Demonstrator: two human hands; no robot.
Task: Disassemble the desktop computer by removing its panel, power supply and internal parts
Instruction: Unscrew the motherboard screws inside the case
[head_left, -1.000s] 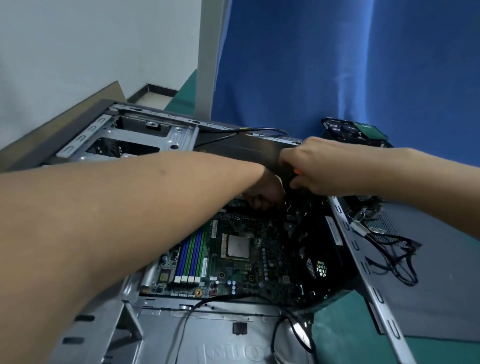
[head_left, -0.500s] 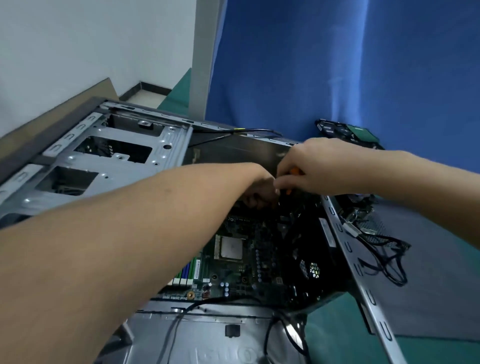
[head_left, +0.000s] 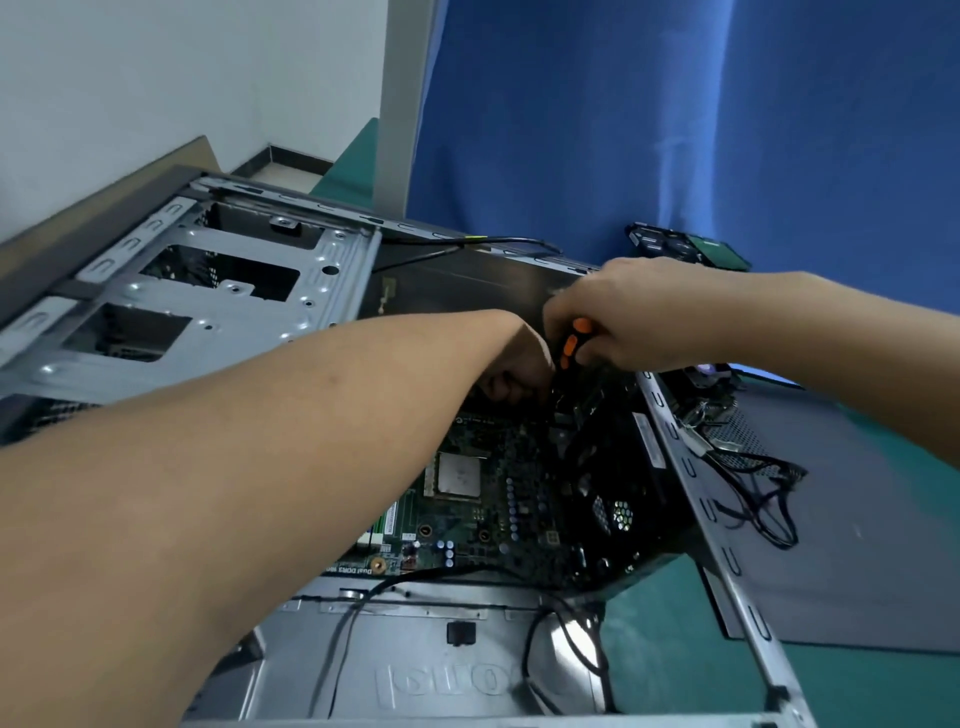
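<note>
The right hand (head_left: 639, 317) has its fingers curled tight around one screwdriver (head_left: 574, 343) with an orange-black handle, pointing down into the open computer case (head_left: 218, 317) on the green table (head_left: 670, 613). The left hand (head_left: 511, 371) is just beside it, above the one motherboard (head_left: 498, 514). Its fingers are bent, but what they hold cannot be told. One panel (head_left: 857, 545) lies right of the case.
</note>
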